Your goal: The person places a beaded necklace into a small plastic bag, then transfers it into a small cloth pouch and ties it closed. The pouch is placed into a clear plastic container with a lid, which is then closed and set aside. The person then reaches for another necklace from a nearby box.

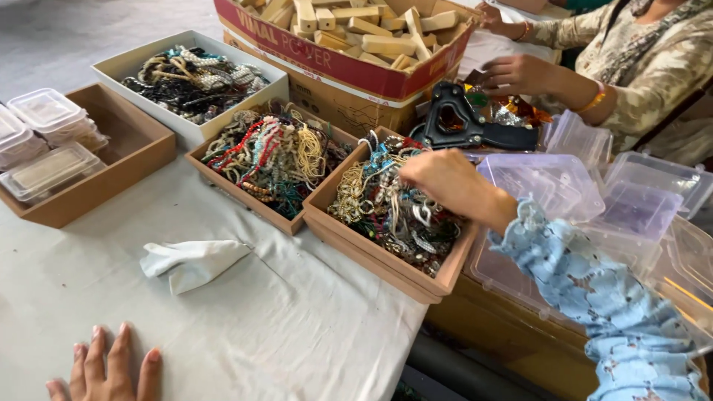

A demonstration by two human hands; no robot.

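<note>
Lower left, nearest to camera: left hand (104, 367), flat on white table cloth (297, 327), fingers spread, holding nothing. Just above it, crumpled white tissue (191, 261) on the cloth, apart from the hand.

Right side: right hand (445, 182), sleeve of light blue lace (594, 297), reaching down into brown tray of mixed jewellery (386, 212). Fingers bent over the tangled chains and beads, touching them; whether any piece is really pinched, cannot tell, fingertips hidden in the pile.

Beside this tray on the left, touching it: second brown tray (271, 156) with red, turquoise and yellow bead strings. Behind that, white box (189, 78) with black and pearl pieces. Far left: bigger brown box (82, 160) with small clear lidded containers inside.

At the back: cardboard carton (356, 59) full of pale wooden blocks. Near it, black tool with handle (464, 122). To the right of the jewellery tray: many empty clear plastic boxes (549, 182), piled loosely.

Top right: hands of another person (516, 74), patterned sleeve and orange bangle, busy above shiny wrappers.
</note>
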